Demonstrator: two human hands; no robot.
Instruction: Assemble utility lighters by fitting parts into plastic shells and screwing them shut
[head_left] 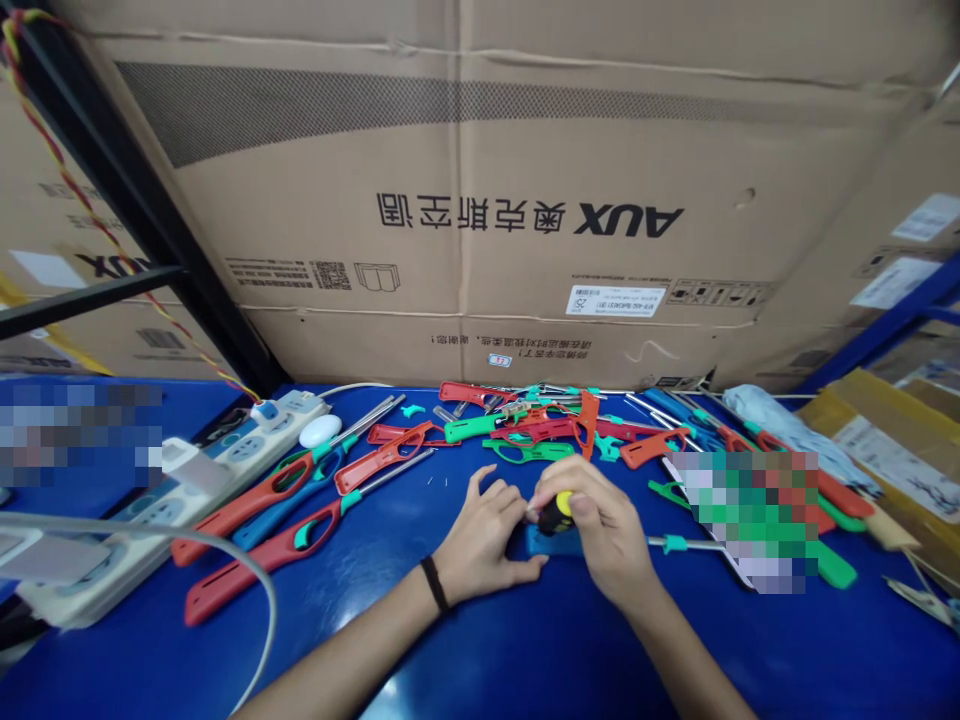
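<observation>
A blue long-necked gas lighter (553, 543) lies flat on the table in front of me, its metal tube (705, 545) pointing right. My left hand (487, 540), with a black band at the wrist, grips the lighter's handle end between thumb and fingers. In my right hand (611, 535) is a short screwdriver (556, 514) with a black and yellow handle, held over the lighter. Its tip is hidden, so I cannot tell what it touches. Behind both hands lies a pile of red and green lighter shells (525, 430) with small green parts among them.
Assembled red lighters (262, 565) lie at left beside a white power strip (142, 520) and a looping white cable (262, 600). More lighters (832, 565) and a blurred-out patch are at right. A large cardboard box (480, 250) stands behind the table.
</observation>
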